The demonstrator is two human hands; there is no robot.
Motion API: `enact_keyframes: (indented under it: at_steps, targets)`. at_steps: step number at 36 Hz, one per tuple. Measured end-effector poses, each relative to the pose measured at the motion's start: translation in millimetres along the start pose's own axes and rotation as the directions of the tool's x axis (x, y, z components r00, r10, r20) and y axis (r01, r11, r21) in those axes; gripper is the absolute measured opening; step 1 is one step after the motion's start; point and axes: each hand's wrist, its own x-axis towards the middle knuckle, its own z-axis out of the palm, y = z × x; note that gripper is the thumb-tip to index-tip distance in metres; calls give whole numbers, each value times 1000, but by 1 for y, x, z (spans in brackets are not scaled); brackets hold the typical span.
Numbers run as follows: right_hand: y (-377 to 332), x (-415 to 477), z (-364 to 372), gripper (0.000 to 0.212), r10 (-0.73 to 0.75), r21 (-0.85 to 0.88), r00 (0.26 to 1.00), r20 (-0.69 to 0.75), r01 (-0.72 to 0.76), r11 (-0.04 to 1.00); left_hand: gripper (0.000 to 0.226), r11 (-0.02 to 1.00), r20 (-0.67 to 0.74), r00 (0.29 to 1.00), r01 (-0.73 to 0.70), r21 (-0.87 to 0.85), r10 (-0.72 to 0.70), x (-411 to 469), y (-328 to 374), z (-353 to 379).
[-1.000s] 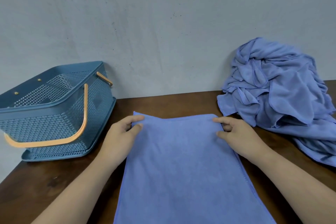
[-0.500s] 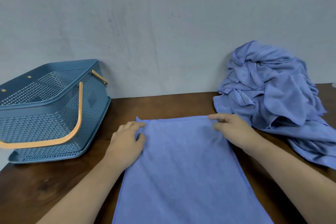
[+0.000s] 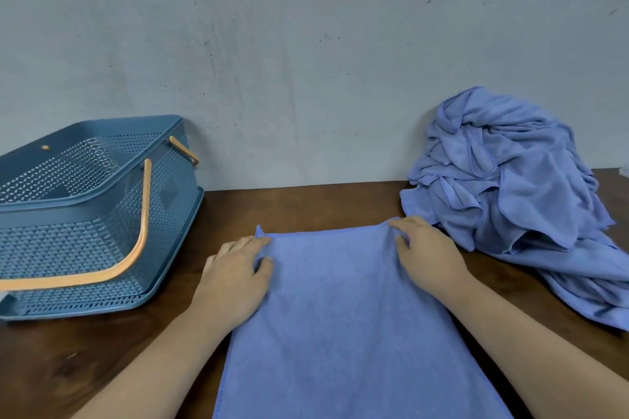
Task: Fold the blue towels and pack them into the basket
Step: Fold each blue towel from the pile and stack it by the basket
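Head view: looking forward and down onto a dark wooden table (image 3: 306, 204) set against a wall (image 3: 306, 61).
Towel (image 3: 347, 316): blue, spread flat and smooth on the table in the near middle; long sides running from its far edge down toward the bottom of the frame, near end cut off there.
Left hand (image 3: 235, 275): at the towel's far left corner, back of the hand up; thumb on top of the cloth, fingers curled along the far edge, pinching the corner; a small tip of cloth sticking up just beyond the fingertips.
Right hand (image 3: 429, 255): at the towel's far right corner, back of the hand up; thumb and curled fingers pinching the cloth at the edge, with a slight pucker between them.
Pile of towels (image 3: 517, 187): same blue, crumpled and heaped at the far right against the wall; lowest folds trailing toward the near right and off the frame edge; just beside the right hand, contact impossible to tell.
Basket (image 3: 85, 214): blue perforated plastic, on the table at the far left, well apart from the flat towel, opening upward; left part cut off by the frame.
Handle (image 3: 141, 231): orange, swung down across the basket's near wall.
Second handle (image 3: 183, 150): orange, lying at the basket's far right rim.
Wall: grey, scuffed and speckled.
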Motion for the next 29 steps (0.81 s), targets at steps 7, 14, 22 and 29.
enact_keyframes:
  at_steps: [7,14,22,29]
  targets:
    - [-1,0,2,43,-1,-71,1000,-14,0,998,62,994,0,1000,-20,106,20,1,3,1]
    - [-2,-2,4,46,-10,-276,999,-31,1,961,60,982,61,998,-22,189,11,1,7,0]
    - [3,-7,6,47,-65,-432,992,-105,13,902,60,969,132,991,-11,246,-22,12,12,-12]
    - [-6,-11,-10,74,-45,-411,998,-45,23,911,59,984,-111,994,21,180,0,4,11,-7]
